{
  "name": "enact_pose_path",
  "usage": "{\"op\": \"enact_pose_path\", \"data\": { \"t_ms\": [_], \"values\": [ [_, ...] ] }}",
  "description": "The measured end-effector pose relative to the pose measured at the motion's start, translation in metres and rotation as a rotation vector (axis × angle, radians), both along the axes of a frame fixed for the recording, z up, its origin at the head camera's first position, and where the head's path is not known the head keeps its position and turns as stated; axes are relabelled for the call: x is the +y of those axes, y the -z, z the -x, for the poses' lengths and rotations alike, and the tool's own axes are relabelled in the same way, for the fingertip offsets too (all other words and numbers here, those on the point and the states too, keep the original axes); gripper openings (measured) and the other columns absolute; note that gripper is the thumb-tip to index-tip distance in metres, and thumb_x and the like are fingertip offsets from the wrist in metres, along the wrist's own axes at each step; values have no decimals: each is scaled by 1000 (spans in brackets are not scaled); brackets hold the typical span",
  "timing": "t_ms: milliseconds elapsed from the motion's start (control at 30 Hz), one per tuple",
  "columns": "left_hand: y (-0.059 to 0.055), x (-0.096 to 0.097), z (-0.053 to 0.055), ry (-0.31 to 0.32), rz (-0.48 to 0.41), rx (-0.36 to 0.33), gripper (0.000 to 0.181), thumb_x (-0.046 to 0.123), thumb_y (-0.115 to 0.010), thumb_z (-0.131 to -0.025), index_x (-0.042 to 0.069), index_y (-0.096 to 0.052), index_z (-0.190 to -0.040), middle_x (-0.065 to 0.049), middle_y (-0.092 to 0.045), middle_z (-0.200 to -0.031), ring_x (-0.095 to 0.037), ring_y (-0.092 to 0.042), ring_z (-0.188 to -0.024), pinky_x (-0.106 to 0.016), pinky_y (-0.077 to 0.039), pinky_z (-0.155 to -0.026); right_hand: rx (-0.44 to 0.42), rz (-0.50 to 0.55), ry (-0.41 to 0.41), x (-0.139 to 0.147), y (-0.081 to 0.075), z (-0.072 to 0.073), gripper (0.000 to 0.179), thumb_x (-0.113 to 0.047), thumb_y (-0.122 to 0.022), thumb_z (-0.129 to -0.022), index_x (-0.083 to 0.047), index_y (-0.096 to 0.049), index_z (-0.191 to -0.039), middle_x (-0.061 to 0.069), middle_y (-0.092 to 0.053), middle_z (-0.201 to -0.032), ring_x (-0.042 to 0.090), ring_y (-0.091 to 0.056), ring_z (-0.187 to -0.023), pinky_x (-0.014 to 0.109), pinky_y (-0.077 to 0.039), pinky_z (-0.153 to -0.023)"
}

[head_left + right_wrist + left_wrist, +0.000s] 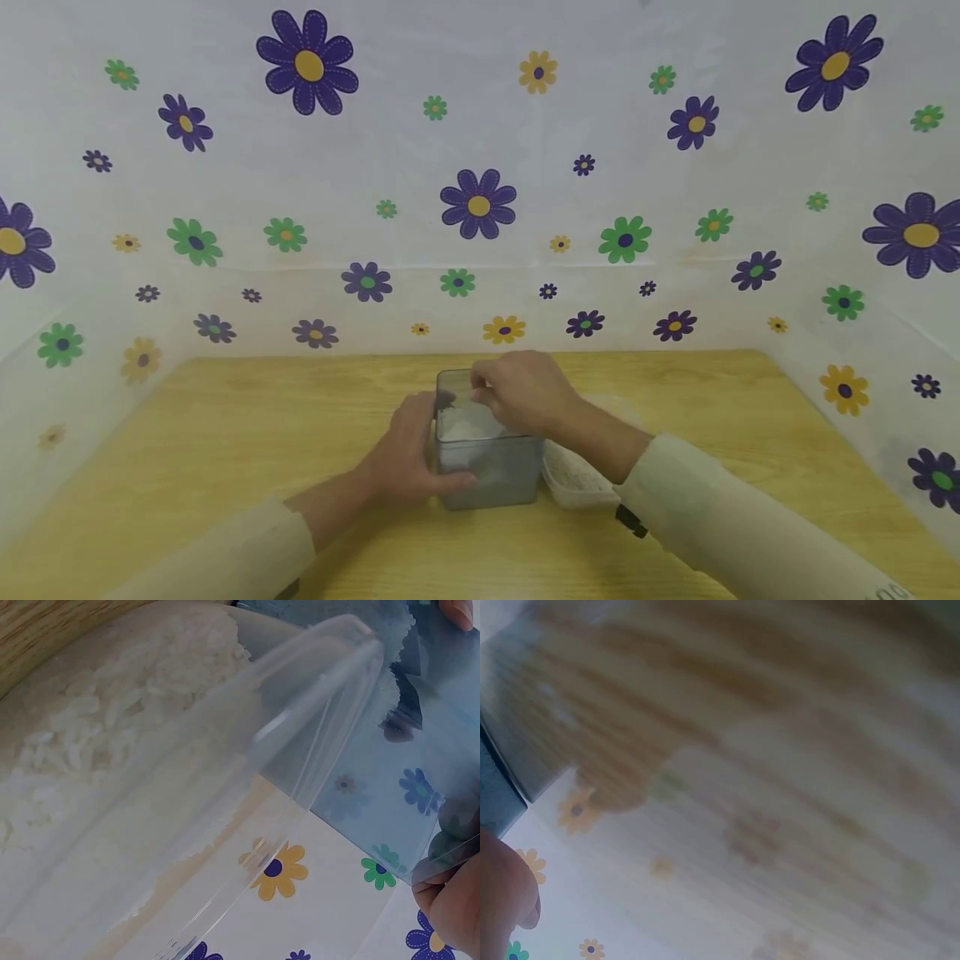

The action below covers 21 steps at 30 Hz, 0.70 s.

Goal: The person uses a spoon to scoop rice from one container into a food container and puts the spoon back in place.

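Note:
A square, blue-grey see-through container (491, 477) stands on the table with white rice (468, 422) inside, near its top. My left hand (405, 458) grips its left side, thumb along the near face and fingers at the far left corner. Over the open top is my right hand (525, 390), fingers curled and pointing down at the rice; I cannot tell what it pinches. A clear plastic tub (577, 498) holding white grains sits against the container's right side, partly under my right forearm. The right wrist view shows rice (97, 727) behind the tub's clear rim.
The wooden table (285, 425) carries the container and tub near its middle. A white flower-print sheet (480, 133) forms walls behind and on both sides. A dark strap (632, 521) shows under the right sleeve.

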<state>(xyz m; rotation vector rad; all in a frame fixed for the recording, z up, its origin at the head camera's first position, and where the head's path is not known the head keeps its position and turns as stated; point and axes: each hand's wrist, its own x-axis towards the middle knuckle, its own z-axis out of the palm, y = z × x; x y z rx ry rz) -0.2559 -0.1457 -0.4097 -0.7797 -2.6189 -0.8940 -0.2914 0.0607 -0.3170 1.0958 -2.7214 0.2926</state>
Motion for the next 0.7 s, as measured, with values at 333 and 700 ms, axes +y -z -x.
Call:
{"op": "enact_pose_path", "data": {
  "t_ms": [333,700],
  "values": [
    [-2,-2,-2,-13,-1,-19,92,54,-82,-71,8,-41,-139,-6,-53,-131,-22,-45,-119,-53,-37,-101,66,52,35,0,0,-3,13,-28,-68,-95,-17,-74,-98,-6,-73,-85,8,-56,-67,26,-47,-64],
    [-1,-1,-2,-6,-10,12,89,52,-82,-71,9,-41,-138,-6,-54,-127,-21,-46,-115,-50,-38,-97,60,143,185,4,1,-7,16,-30,-68,-95,-15,-73,-94,-6,-65,-68,8,-50,-59,25,-41,-54]
  ]
}}
